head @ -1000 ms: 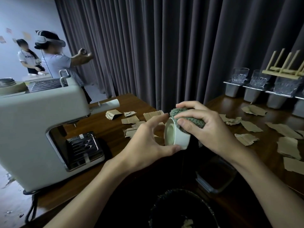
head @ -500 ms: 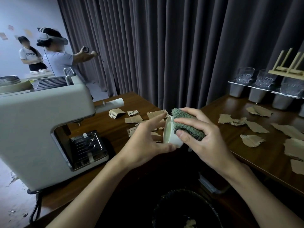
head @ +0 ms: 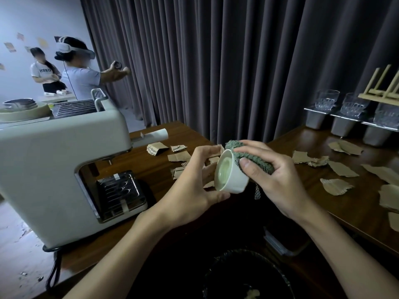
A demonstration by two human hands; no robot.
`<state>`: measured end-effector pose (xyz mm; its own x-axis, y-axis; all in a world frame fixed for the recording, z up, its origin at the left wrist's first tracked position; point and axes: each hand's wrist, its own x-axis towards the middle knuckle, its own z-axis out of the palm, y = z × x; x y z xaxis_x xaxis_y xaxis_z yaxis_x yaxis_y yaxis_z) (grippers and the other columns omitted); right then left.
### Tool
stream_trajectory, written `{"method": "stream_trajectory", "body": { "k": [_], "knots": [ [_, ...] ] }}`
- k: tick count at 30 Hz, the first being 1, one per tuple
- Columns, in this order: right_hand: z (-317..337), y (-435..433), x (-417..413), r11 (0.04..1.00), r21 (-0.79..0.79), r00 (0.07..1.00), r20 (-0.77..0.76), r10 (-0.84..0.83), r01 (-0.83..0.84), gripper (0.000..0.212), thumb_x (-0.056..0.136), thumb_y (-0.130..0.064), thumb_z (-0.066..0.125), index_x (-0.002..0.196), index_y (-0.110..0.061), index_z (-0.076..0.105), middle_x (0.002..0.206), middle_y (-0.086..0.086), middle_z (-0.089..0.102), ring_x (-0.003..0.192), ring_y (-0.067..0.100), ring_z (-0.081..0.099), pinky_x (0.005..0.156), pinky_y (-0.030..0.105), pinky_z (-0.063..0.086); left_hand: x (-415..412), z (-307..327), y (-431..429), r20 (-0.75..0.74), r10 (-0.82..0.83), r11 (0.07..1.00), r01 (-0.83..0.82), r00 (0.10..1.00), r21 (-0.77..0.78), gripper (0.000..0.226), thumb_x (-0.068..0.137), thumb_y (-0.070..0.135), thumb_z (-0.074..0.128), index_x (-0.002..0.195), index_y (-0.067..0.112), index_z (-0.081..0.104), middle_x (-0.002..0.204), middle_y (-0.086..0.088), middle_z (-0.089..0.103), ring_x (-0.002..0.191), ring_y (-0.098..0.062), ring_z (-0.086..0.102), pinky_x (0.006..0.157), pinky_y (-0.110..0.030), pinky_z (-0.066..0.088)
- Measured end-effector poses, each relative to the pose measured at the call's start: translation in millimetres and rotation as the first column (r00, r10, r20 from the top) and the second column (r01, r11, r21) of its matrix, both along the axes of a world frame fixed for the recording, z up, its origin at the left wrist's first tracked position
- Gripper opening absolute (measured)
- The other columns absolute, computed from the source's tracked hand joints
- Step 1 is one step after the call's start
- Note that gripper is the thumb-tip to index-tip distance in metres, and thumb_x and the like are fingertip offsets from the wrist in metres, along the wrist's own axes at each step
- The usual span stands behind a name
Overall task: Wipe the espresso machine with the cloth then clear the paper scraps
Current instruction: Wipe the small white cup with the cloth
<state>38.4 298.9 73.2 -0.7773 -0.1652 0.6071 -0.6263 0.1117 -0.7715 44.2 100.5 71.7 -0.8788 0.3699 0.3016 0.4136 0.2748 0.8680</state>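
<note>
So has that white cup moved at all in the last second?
No, hardly: the white cup keeps its gap from the espresso machine.

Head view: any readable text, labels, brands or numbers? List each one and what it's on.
No text here can be quoted with confidence.
Dark print across the chest of the white T-shirt, on a person at the back: too blurred to read.
Anything on the notes on the far wall: too small to read.
On the espresso machine, cup, cloth and paper scraps: no lettering visible.
</note>
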Motion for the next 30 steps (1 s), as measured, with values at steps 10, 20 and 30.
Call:
{"method": "stream_trajectory", "body": {
  "k": [10, 20, 30],
  "knots": [
    [-10, -18, 16, 0.978, 0.145, 0.962, -0.249, -0.114, 0.153, 0.023, 0.090, -0.021, 0.066, 0.111, -0.015, 0.072, 0.137, 0.005, 0.050, 0.130, 0.018, 0.048, 0.102, 0.024, 0.045, 4, 6, 0, 0.037, 0.087, 0.996, -0.086, 0.996, -0.008, 0.097, 0.070, 0.030, 0.090, 0.146, 0.039, 0.031, 0.140, 0.018, 0.051, 0.128, -0.003, 0.054, 0.102, -0.029, 0.052],
    [8, -11, 6, 0.996, 0.071, 0.997, -0.046, 0.060, -0.056, 0.023, 0.089, -0.019, 0.064, 0.111, -0.017, 0.071, 0.131, 0.002, 0.058, 0.123, 0.009, 0.055, 0.095, 0.014, 0.043, 3, 5, -6, -0.066, 0.029, 0.993, -0.036, 0.997, -0.111, 0.099, 0.072, 0.014, 0.089, 0.153, 0.028, 0.033, 0.149, 0.016, 0.046, 0.139, 0.002, 0.041, 0.117, -0.034, 0.039],
    [5, -24, 17, 0.992, 0.011, 0.968, -0.220, -0.123, 0.129, 0.026, 0.087, -0.016, 0.068, 0.113, -0.015, 0.069, 0.132, 0.005, 0.054, 0.126, 0.014, 0.053, 0.098, 0.019, 0.045, 12, 14, -1, -0.264, 0.167, 0.957, -0.221, 0.950, -0.190, 0.080, 0.073, 0.031, 0.088, 0.138, 0.044, 0.043, 0.131, 0.016, 0.055, 0.114, -0.008, 0.061, 0.093, -0.042, 0.056]
  ]
}}
